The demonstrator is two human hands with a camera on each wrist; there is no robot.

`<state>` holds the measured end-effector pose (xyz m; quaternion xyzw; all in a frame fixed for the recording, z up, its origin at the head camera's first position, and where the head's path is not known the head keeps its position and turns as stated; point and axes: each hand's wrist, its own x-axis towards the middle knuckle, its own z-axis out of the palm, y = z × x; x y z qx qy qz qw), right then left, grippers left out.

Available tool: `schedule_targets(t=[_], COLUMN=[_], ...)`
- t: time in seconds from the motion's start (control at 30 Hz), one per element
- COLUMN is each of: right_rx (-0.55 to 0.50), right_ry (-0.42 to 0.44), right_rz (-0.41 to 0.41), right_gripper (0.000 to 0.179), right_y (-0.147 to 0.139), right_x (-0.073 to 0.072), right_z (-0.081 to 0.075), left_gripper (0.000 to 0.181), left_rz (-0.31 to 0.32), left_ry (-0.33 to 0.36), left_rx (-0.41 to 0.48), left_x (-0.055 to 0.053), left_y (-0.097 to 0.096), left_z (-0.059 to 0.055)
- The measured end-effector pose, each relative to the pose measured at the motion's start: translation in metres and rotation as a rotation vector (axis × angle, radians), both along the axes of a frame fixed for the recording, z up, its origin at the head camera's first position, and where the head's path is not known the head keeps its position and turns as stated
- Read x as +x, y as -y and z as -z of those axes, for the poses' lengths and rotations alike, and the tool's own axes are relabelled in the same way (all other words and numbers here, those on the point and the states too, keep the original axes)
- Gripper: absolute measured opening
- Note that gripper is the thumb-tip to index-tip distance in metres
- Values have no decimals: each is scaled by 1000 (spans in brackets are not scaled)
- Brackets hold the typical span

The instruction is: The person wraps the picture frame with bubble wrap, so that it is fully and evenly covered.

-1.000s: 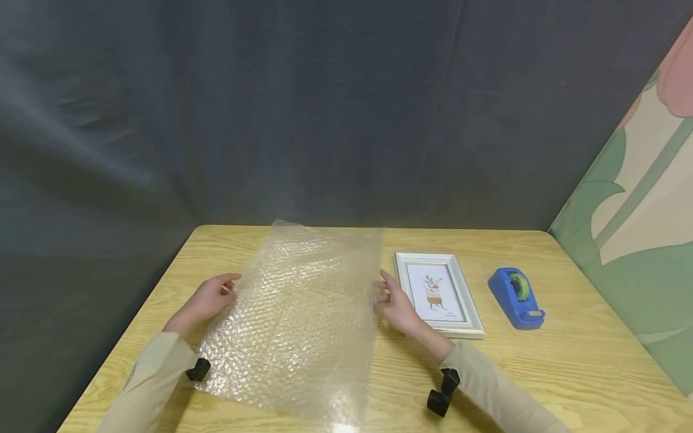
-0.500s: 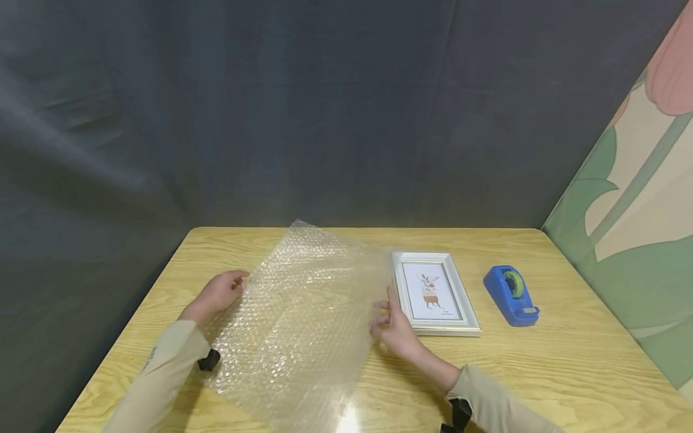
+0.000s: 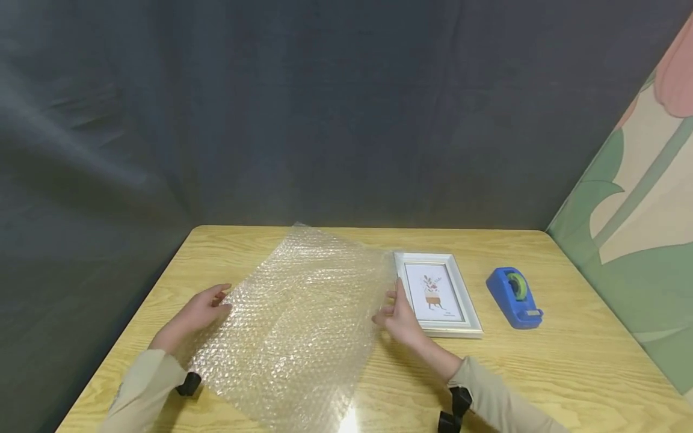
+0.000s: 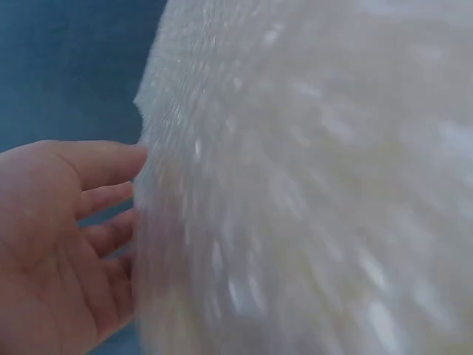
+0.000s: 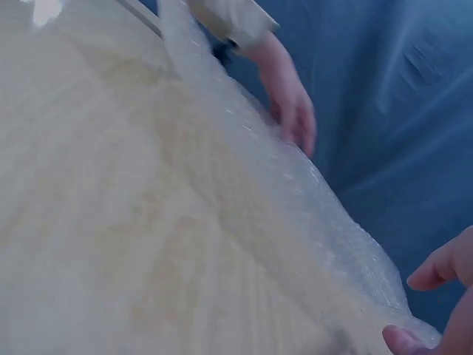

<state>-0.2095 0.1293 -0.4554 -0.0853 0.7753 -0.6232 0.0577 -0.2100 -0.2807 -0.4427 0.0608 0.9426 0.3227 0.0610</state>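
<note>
A sheet of clear bubble wrap (image 3: 303,313) slants across the left half of the table in the head view, its far right corner reaching the frame's edge. My left hand (image 3: 200,313) is at its left edge; in the left wrist view that hand (image 4: 63,237) has its fingers fairly straight, tips right at the film. My right hand (image 3: 400,322) pinches the opposite edge, index finger pointing away along a white picture frame (image 3: 468,294). In the right wrist view, a fingertip (image 5: 403,339) lies over the wrap's border (image 5: 362,259).
The picture frame lies flat to the right of the wrap, showing a plant print. Farther right stands a blue tape dispenser (image 3: 514,300) with a green roll. A dark curtain (image 3: 325,120) hangs behind the wooden table (image 3: 568,361); a floral panel (image 3: 644,240) borders its right.
The bubble wrap has turned clockwise, its far right corner shifting to the frame. My left hand first went right, then came back toward me and left. My right hand moved slightly right and nearer.
</note>
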Motion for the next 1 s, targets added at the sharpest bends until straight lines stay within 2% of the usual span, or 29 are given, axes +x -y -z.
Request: schedule_targets(t=[0.1,0.2,0.3,0.4,0.5,0.7,0.83,1.0], right_rx=[17,40,56,47,27,-27,-64,-102], right_ry=[-3,1,8,6,-7,-26,-21,-19], right_rz=[-1,16,29,24,17,50,43,17], right_gripper=[91,87,86,84,83,88,91,92], right_y=[-2,-3,-4,-4,-4,-9,-8,-4], right_x=[-11,-19,-25,-27,-25,-11,-1,10], right_z=[-1,2,4,6,7,4,3,6], left_gripper=[57,55,49,44,41,39,36,35], left_rz=[0,7,20,26,13,-28,-57,-68], left_ry=[31,40,27,13,-4,-29,-62,-84], left_rx=[29,47,66,78,74,45,-3,-53], left_x=[20,35,44,47,45,23,9,1], left_y=[11,20,24,25,23,14,12,16], left_z=[-2,-4,-2,-1,-1,-8,-8,-5])
